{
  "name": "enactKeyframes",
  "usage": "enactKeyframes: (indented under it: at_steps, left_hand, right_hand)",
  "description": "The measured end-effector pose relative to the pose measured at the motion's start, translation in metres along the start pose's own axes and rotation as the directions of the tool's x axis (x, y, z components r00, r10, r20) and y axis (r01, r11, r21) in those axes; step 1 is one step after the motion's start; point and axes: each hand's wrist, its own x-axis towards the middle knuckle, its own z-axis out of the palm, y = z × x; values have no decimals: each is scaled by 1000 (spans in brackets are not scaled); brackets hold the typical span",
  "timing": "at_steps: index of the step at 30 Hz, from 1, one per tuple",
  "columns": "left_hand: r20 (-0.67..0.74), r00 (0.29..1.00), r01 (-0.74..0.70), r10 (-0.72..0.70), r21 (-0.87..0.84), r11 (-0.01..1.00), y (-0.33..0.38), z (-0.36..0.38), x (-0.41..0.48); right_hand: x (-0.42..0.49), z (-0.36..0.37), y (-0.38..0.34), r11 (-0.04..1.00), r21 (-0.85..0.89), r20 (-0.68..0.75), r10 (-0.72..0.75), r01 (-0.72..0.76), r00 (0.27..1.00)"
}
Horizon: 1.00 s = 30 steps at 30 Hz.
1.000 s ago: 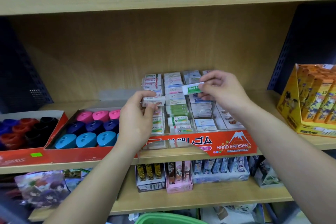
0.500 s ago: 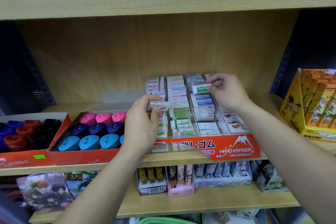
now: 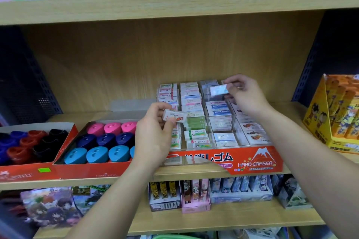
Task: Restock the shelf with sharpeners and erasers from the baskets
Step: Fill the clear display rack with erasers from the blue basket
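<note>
A red "Hard Eraser" display tray (image 3: pixel 254 162) with clear compartments full of small erasers stands on the middle shelf. My left hand (image 3: pixel 155 137) pinches a white eraser with a red-orange label (image 3: pixel 174 117) over the tray's left columns. My right hand (image 3: pixel 244 93) holds a pale bluish eraser (image 3: pixel 219 89) above the back right compartments. To the left, a red box (image 3: pixel 91 169) holds pink, navy and blue sharpeners (image 3: pixel 97 154), and a second red box (image 3: pixel 25 173) holds red, blue and black ones.
An orange-yellow display box (image 3: pixel 334 114) stands at the shelf's right end. The shelf below carries small card packs (image 3: pixel 196 194) and picture packets (image 3: pixel 48 207). A green basket rim (image 3: pixel 174 236) shows at the bottom edge. The upper shelf board (image 3: pixel 174 4) overhangs.
My right hand has moved back and to the right with its eraser, which now shows a pale face instead of the green label. My left hand has tilted its eraser slightly.
</note>
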Motion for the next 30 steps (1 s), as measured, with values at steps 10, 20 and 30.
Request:
enactKeyframes:
  at_steps: [10, 20, 30]
  left_hand:
    - [8, 1000, 6, -6, -27, 1000, 0, -1, -1]
    - [111, 993, 57, -35, -196, 979, 19, -11, -5]
    - [136, 987, -33, 85, -345, 938, 59, 11, -18]
  right_hand:
    - [7, 6, 3, 961, -273, 55, -19, 33, 998]
    - [-35, 13, -34, 973, -144, 176, -154, 180, 972]
    - [-72, -22, -55, 845, 496, 379, -2, -201, 925]
